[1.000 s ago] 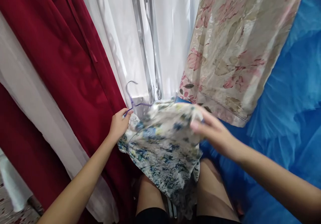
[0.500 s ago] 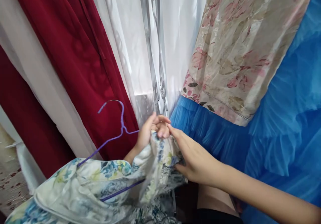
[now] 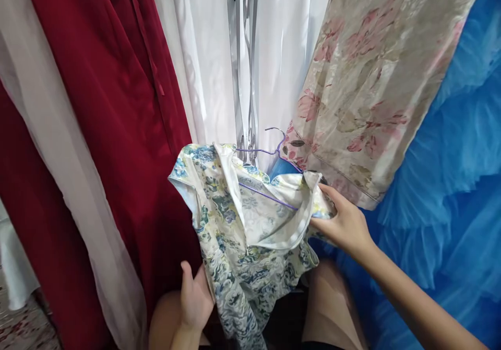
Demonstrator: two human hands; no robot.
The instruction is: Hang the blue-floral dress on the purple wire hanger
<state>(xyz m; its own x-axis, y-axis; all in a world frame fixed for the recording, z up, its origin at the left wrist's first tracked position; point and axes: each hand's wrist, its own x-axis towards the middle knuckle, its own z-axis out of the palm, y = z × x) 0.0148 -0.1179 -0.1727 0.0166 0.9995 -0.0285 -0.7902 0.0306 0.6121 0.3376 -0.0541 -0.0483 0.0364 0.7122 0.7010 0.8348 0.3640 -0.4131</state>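
A white dress with a blue and yellow flower print (image 3: 225,211) hangs in front of me, its wide neckline facing up. The purple hanger (image 3: 268,199) runs through both of its shoulders, and the hook stands free above them. My right hand (image 3: 346,222) pinches the dress at its right shoulder, thumb and fingers closed on the cloth. Lower down, my left hand (image 3: 197,295) rests against the left side of the dress. Its thumb points up, apart from the other fingers, whose tips are partly hidden by the cloth; it looks open.
Dark red cloth (image 3: 129,104) and pale sheer cloth (image 3: 90,209) hang on the left. White cloth (image 3: 209,62) with shiny ribbons (image 3: 246,68) hangs at the back. A beige flowered garment (image 3: 364,89) and ruffled blue tulle (image 3: 434,203) are on the right.
The dress and hanger have swung up and to the right, and the dress now hangs spread. My left hand has moved from the bunched cloth to the lower left; my right has moved right.
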